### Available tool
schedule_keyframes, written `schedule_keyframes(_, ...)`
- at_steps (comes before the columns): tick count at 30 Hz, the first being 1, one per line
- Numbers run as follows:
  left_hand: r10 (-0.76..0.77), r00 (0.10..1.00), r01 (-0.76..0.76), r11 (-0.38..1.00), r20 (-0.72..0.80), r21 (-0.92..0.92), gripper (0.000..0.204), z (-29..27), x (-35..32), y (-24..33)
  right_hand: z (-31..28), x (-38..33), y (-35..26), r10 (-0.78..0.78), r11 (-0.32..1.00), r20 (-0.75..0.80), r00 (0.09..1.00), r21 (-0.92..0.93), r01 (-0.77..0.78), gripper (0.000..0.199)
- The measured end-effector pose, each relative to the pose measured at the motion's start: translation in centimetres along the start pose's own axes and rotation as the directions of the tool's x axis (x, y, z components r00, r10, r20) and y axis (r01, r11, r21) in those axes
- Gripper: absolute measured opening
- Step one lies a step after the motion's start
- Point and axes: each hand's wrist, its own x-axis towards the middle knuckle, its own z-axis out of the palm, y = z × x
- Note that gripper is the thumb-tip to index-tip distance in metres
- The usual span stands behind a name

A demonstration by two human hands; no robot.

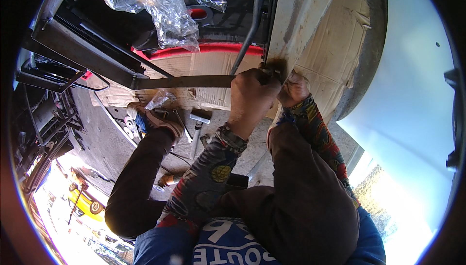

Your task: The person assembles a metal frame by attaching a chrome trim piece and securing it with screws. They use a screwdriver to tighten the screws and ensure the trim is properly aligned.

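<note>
My left hand [253, 97] is closed at the right end of a flat metal bar [184, 82], its fingers around something small and dark that I cannot make out. Just right of it, my right hand [294, 91] is closed too, its fingertips together near the lower end of a pale, rust-marked metal beam [297, 15]. Whatever lies between those fingers is too small to name. A dark rusty patch [277, 65] shows on the beam right above both hands. The bar belongs to a metal frame [82, 46] on the left.
Crumpled clear plastic wrap [155, 5] covers part of a black and red object behind. Cardboard [327, 46] lies right of the beam and below the bar. A hammer [196, 131] and a wrench [182, 125] rest on the floor near my shoe [162, 122]. A large white panel [403, 80] curves at right.
</note>
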Motion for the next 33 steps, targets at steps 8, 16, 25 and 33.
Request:
schedule_keyframes(8, 0.298, 0.938, -0.182, 0.86, -0.179, 0.476, 0.023, 1.0, -0.7, 0.2, -0.5, -0.2, 0.1, 0.015, 1.0, -0.046, 0.999, 0.019, -0.014, 0.05)
schedule_keyframes(16, 0.284, 0.958, -0.268, 0.834, 0.041, 0.482, 0.017, -0.1, 0.3, 0.0, 0.0, 0.3, 0.2, -0.032, 0.999, 0.028, 0.999, 0.0, 0.032, 0.051)
schedule_keyframes(25, 0.188, 0.941, -0.198, 0.98, 0.28, 0.008, 0.017, -3.8, 1.0, 0.5, 0.2, 0.1, 0.1, -0.021, 0.999, -0.041, 0.999, -0.045, 0.019, 0.055)
schedule_keyframes(33, 0.093, 0.923, -0.097, 0.995, 0.373, -0.009, 0.03, -4.5, 2.4, 0.0, -0.3, 0.2, 0.1, -0.003, 1.0, -0.027, 1.0, 0.0, 0.003, 0.055)
